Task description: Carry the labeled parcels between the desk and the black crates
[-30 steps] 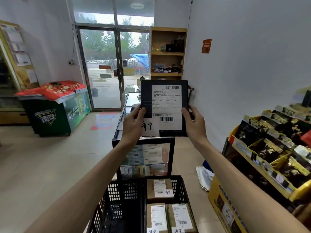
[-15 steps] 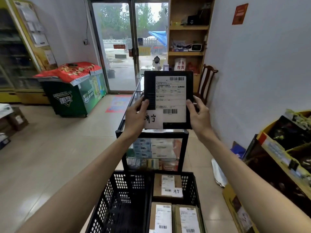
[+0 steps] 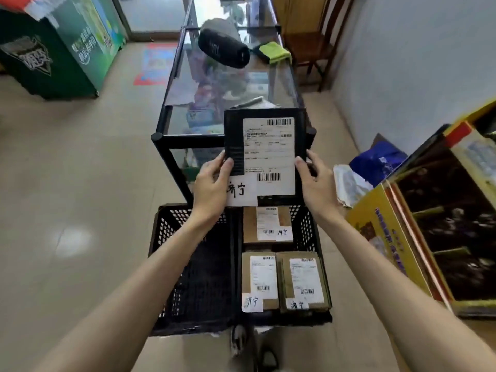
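The desk (image 3: 171, 122) is a long case with a black metal frame and a smooth glass top, and it stands straight ahead on the pale tiled floor (image 3: 67, 183). At the right a yellow cardboard display stand (image 3: 386, 237) leans with dark packets in its rows. Two black crates (image 3: 166, 253) of plastic lattice sit side by side on the floor, just before the near end of the desk. In the right crate lie three flat brown cardboard parcels (image 3: 257, 280), each with a white printed label and a small handwritten slip; the left crate shows only its dark mesh bottom. The flat black parcel (image 3: 233, 130), rectangular and with a ribbed strip on its left edge, is held upright in the air above the far edge of the crates, in front of the desk's near end, with its big white label to the camera. On the glass top lie a black cylinder-shaped speaker (image 3: 222, 49) and a green cloth (image 3: 276, 51). The left hand (image 3: 212, 189) grips the parcel's lower left corner with curled fingers, thumb on the front. The right hand (image 3: 316, 186) grips the lower right edge in the same way.
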### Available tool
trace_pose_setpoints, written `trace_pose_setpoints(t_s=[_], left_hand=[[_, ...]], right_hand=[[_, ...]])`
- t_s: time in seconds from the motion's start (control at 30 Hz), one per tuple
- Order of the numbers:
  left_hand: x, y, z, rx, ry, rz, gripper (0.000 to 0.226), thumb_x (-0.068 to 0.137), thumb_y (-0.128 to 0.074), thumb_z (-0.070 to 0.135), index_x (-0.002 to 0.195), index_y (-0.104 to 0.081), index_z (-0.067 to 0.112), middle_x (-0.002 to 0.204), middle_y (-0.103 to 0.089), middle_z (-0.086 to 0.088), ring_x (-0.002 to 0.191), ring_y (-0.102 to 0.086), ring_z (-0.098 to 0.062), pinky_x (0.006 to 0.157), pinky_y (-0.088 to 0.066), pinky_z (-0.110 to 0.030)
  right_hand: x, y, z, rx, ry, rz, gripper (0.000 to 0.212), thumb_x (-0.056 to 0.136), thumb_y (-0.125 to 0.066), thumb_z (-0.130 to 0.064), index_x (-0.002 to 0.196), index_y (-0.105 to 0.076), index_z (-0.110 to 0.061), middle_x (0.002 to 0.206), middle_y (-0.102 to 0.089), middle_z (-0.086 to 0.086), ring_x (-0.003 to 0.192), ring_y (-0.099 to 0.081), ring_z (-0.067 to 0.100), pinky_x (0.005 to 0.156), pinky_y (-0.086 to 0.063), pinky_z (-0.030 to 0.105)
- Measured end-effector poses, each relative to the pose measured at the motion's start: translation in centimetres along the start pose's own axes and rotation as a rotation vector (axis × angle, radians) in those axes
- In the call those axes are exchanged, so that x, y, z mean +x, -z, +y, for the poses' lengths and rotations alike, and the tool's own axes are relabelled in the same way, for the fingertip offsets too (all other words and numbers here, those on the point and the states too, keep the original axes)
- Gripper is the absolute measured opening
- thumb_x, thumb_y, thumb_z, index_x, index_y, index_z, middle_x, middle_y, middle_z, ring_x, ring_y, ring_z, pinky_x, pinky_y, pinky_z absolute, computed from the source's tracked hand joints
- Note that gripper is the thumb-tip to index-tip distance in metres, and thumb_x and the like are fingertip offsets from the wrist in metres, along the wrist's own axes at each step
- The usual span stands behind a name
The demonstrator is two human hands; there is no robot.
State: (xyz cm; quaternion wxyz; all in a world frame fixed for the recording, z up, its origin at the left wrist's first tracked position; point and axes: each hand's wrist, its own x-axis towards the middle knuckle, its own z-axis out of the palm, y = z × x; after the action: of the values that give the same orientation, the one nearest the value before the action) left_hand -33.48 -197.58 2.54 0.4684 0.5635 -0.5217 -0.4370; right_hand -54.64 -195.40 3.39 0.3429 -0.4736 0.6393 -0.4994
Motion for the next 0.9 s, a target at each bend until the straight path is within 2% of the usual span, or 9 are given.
trace_pose_setpoints(t_s=[0.1, 0.2, 0.3, 0.4, 0.47, 0.57, 0.67, 0.77, 0.9], left_hand=[[0.3, -1.2, -6.0, 0.031, 0.093, -0.022, 0.043, 0.102, -0.058, 0.039, 0.14, -0.061, 0.02, 0.127, -0.062, 0.001, 0.122, -0.06, -0.01, 0.11, -0.048, -0.037], [0.2, -2.6, -11.3, 0.04, 0.19, -0.038, 0.044, 0.104, -0.055, 0.036, 0.144, -0.057, 0.017, 0.124, -0.057, 0.008, 0.118, -0.057, 0.0, 0.108, -0.046, -0.022], [0.7, -4.1, -16.3, 0.027, 0.286, -0.042, 0.043, 0.104, -0.056, 0.034, 0.143, -0.057, 0.017, 0.124, -0.056, 0.01, 0.118, -0.058, -0.001, 0.109, -0.048, -0.028], [1.3, -5.5, -20.8, 0.059, 0.358, -0.059, 0.043, 0.104, -0.055, 0.035, 0.144, -0.057, 0.018, 0.125, -0.057, 0.008, 0.119, -0.059, -0.005, 0.108, -0.049, -0.031], [1.8, -6.5, -23.6, 0.06, 0.401, -0.073, 0.046, 0.104, -0.055, 0.036, 0.145, -0.055, 0.017, 0.129, -0.058, 0.006, 0.123, -0.058, -0.008, 0.108, -0.049, -0.033], [2.4, -8.2, -27.1, 0.058, 0.447, -0.084, 0.041, 0.105, -0.055, 0.033, 0.144, -0.055, 0.021, 0.126, -0.059, 0.006, 0.115, -0.061, -0.004, 0.094, -0.053, -0.02], [3.1, -9.6, -29.9, 0.067, 0.468, -0.078, 0.035, 0.106, -0.053, 0.027, 0.141, -0.051, 0.03, 0.116, -0.057, 0.014, 0.102, -0.062, 0.003, 0.077, -0.052, -0.01], [3.8, -10.2, -32.8, 0.097, 0.48, -0.09, 0.035, 0.106, -0.053, 0.031, 0.14, -0.06, 0.025, 0.129, -0.064, -0.001, 0.116, -0.064, -0.012, 0.094, -0.055, -0.028], [4.9, -10.8, -35.6, 0.11, 0.541, -0.065, 0.043, 0.106, -0.053, 0.033, 0.145, -0.054, 0.016, 0.14, -0.059, -0.005, 0.125, -0.06, -0.016, 0.106, -0.051, -0.039]], right_hand=[[-0.5, -1.7, 6.0, 0.002, -0.098, 0.001, 0.043, 0.102, -0.054, -0.037, 0.139, -0.056, -0.016, 0.124, -0.068, -0.003, 0.113, -0.064, 0.007, 0.095, -0.057, 0.039], [-0.7, -3.1, 12.3, -0.041, -0.189, -0.012, 0.047, 0.1, -0.053, -0.044, 0.138, -0.057, -0.017, 0.13, -0.066, -0.002, 0.119, -0.062, 0.011, 0.1, -0.053, 0.044], [-0.5, -4.5, 17.3, -0.108, -0.282, -0.009, 0.052, 0.099, -0.054, -0.046, 0.142, -0.054, -0.018, 0.138, -0.058, -0.003, 0.123, -0.057, 0.009, 0.105, -0.049, 0.041], [0.0, -5.4, 21.8, -0.114, -0.346, -0.027, 0.049, 0.102, -0.054, -0.037, 0.146, -0.049, -0.017, 0.136, -0.051, -0.01, 0.124, -0.048, 0.002, 0.104, -0.045, 0.024], [0.8, -5.8, 24.8, -0.114, -0.365, -0.027, 0.047, 0.101, -0.055, -0.036, 0.144, -0.052, -0.017, 0.136, -0.055, -0.006, 0.123, -0.052, 0.006, 0.106, -0.047, 0.032], [2.0, -6.2, 28.6, -0.127, -0.412, -0.041, 0.048, 0.101, -0.055, -0.037, 0.144, -0.052, -0.016, 0.138, -0.057, -0.002, 0.125, -0.054, 0.011, 0.107, -0.047, 0.04], [3.1, -6.6, 32.2, -0.114, -0.447, -0.076, 0.047, 0.102, -0.053, -0.037, 0.144, -0.052, -0.016, 0.138, -0.057, -0.001, 0.125, -0.055, 0.012, 0.101, -0.052, 0.03], [4.2, -7.5, 34.8, -0.129, -0.461, -0.109, 0.046, 0.102, -0.054, -0.034, 0.144, -0.052, -0.013, 0.138, -0.057, 0.001, 0.123, -0.057, 0.013, 0.091, -0.051, 0.017], [5.4, -8.9, 37.0, -0.163, -0.485, -0.144, 0.046, 0.103, -0.052, -0.033, 0.144, -0.05, -0.012, 0.139, -0.057, 0.004, 0.124, -0.055, 0.018, 0.105, -0.049, 0.038]])
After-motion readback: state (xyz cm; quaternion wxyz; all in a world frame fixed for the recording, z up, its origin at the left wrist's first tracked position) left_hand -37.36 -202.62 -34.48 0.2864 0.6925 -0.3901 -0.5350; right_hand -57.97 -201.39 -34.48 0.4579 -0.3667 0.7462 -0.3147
